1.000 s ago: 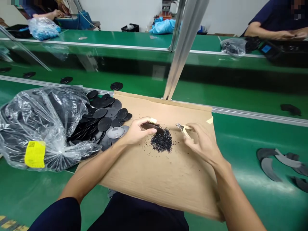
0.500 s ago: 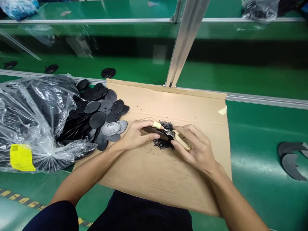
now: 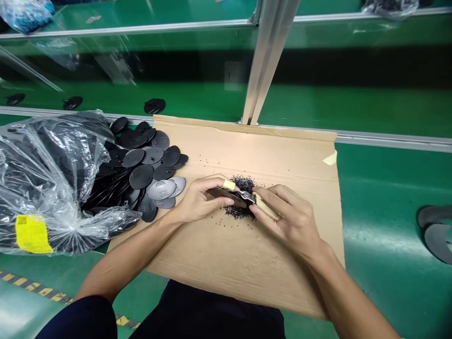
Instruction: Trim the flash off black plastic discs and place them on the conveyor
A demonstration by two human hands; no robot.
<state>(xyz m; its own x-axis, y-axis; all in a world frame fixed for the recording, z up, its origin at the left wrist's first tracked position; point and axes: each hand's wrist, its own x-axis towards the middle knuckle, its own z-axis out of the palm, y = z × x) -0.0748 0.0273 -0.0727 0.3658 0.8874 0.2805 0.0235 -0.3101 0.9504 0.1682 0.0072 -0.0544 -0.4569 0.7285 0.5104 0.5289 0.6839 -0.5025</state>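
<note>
While the left hand [image 3: 198, 200] pinches a disc [image 3: 221, 193], the right hand [image 3: 294, 217] grips cutters [image 3: 266, 207] over scraps [image 3: 243, 181].

Bright, even light; source out of view. Pale glare on green surface [image 3: 381, 240], crisp glints on plastic bag [image 3: 52, 155]. Soft shadow on cardboard [image 3: 212, 256] below right hand [image 3: 291, 216]. Edges stretched.

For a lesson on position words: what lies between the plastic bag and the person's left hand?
The head view shows a pile of dark discs between the plastic bag and left hand.
</note>
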